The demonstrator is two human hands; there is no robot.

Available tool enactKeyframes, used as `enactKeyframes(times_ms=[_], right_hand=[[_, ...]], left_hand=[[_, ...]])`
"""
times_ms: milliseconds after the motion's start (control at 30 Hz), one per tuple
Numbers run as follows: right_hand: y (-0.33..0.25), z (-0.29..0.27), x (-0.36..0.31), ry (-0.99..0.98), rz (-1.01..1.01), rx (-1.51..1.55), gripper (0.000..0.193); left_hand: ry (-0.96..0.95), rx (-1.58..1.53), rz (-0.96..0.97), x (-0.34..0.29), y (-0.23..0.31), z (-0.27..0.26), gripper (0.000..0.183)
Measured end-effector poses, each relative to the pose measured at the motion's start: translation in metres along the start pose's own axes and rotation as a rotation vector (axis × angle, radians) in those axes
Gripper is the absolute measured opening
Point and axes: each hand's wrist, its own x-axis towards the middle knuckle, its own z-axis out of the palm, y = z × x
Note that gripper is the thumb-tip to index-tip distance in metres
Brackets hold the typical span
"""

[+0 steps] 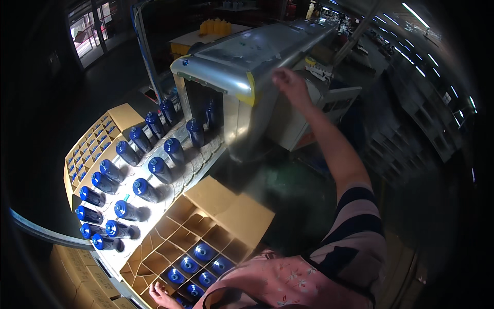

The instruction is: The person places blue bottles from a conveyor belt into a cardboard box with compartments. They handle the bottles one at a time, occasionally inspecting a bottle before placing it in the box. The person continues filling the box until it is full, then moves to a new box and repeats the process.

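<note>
My right arm (334, 144) is stretched out far to the right, beside the metal tunnel housing. My right hand (289, 84) is raised there with curled fingers, and nothing shows in it. Low in the picture, my left hand (160, 295) is at the near left edge of an open cardboard box (252, 219), its fingers slightly apart and no object visible in them. Cardboard dividers (177, 224) split the box into cells. Several blue bottles (189, 264) stand in the cells close to my body, while the farther cells hold none.
Beyond the box, a pale conveyor (172, 193) carries several upright blue bottles (145, 189). It leads into the metal tunnel housing (226, 56). A second divided carton (95, 147) with blue bottles stands at the far left. A curved metal rail (49, 235) borders stacked cartons (77, 273).
</note>
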Motion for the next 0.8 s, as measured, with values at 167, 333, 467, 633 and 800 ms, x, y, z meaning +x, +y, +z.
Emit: enactKeyframes(times_ms=[167,333,467,633,800], right_hand=[[0.092,-0.066,0.217,-0.062,0.112,-0.401,0.039],[0.167,-0.049,0.327,-0.236,0.238,-0.519,0.04],[0.215,-0.021,0.379,-0.505,0.27,-0.961,0.039],[0.242,-0.024,0.393,-0.603,0.434,-0.787,0.035],[0.227,-0.032,0.397,-0.613,0.426,-0.649,0.029]], left_hand=[[-0.149,-0.424,-0.267,-0.056,0.1,0.166,0.02],[-0.228,-0.414,-0.415,-0.109,0.081,0.266,0.022],[-0.242,0.321,-0.141,-0.11,0.045,0.282,0.046],[-0.157,0.175,-0.175,-0.113,0.052,0.3,0.037],[-0.121,0.161,-0.182,-0.114,0.072,0.311,0.028]])
